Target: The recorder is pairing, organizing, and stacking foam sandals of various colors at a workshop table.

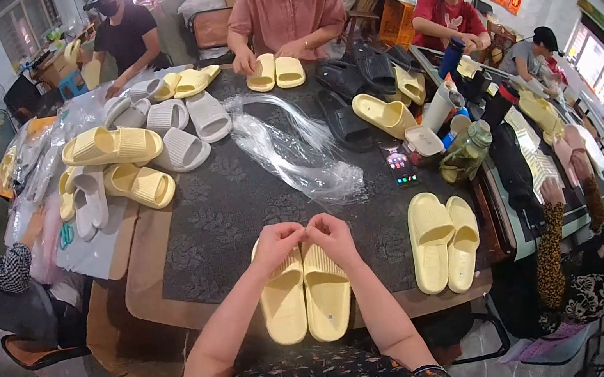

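A pair of pale yellow slippers lies at the near table edge in front of me, heels toward me: the left slipper (285,308) and the right slipper (329,303) are side by side. My left hand (278,245) is over the left slipper's ribbed strap, fingertips pinched. Closed the same way, my right hand (331,238) is over the other strap, and its fingertips nearly meet those of the left. What they pinch, if anything, is too small to make out. A bundle of thin clear plastic strands (288,151) is spread on the dark table mat beyond my hands.
Another yellow slipper pair (433,243) is to the right, near a phone (399,165) and a green bottle (467,150). Grey slippers (181,151) and yellow slippers (113,146) are heaped at left, black slippers (344,115) at far right. Across the table a person (287,9) touches yellow slippers (276,72).
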Tool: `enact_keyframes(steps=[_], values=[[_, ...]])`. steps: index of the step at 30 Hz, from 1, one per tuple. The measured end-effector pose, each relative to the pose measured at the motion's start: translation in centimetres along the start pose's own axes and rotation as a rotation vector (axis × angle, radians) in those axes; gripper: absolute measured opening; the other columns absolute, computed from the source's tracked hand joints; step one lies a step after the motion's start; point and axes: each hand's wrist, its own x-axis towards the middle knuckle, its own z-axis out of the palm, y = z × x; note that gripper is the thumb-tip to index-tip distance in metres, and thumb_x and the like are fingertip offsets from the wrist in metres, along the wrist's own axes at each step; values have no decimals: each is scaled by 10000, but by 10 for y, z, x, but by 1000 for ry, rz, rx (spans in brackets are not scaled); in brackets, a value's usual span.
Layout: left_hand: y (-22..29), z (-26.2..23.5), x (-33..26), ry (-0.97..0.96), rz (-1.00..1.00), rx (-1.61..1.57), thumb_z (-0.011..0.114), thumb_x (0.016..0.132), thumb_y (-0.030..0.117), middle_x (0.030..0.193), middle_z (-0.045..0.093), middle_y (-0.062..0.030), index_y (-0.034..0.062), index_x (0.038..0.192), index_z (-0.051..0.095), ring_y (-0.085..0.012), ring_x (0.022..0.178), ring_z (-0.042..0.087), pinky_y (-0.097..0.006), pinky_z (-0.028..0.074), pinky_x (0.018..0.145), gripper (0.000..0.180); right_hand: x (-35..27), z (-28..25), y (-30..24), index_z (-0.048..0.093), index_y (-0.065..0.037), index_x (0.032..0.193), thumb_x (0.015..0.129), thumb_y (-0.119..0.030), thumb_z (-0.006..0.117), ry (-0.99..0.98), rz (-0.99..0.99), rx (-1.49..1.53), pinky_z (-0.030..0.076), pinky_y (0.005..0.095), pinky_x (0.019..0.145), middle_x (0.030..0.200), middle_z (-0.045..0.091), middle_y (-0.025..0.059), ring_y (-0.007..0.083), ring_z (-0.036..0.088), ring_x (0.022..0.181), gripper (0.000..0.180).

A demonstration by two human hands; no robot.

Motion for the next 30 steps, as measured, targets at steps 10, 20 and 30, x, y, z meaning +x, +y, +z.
enact_keyframes(steps=[10, 20, 30], values=[[2, 0, -2, 23, -69, -277, 660, 896, 115, 862, 684, -26, -25, 956, 700, -88, 780, 614, -237, 490, 705, 158, -1, 5, -5, 642, -25, 889, 874, -106, 667, 21, -31, 21, 459, 210, 671, 783, 623, -35, 40, 564, 730, 86], [1, 4, -3, 49, -5, -154, 666, 885, 122, 806, 666, -9, -22, 938, 698, -77, 738, 592, -233, 478, 671, 156, -4, 3, -7, 644, -14, 894, 858, -81, 670, 53, -57, -98, 460, 220, 672, 776, 623, -21, 51, 560, 722, 81], [17, -16, -6, -37, 18, -25, 673, 896, 154, 905, 670, -13, 10, 1025, 687, -87, 849, 620, -250, 510, 750, 194, -13, 3, -19, 638, -8, 898, 864, -84, 675, 223, -169, -138, 447, 229, 655, 743, 597, -11, 63, 528, 690, 91]])
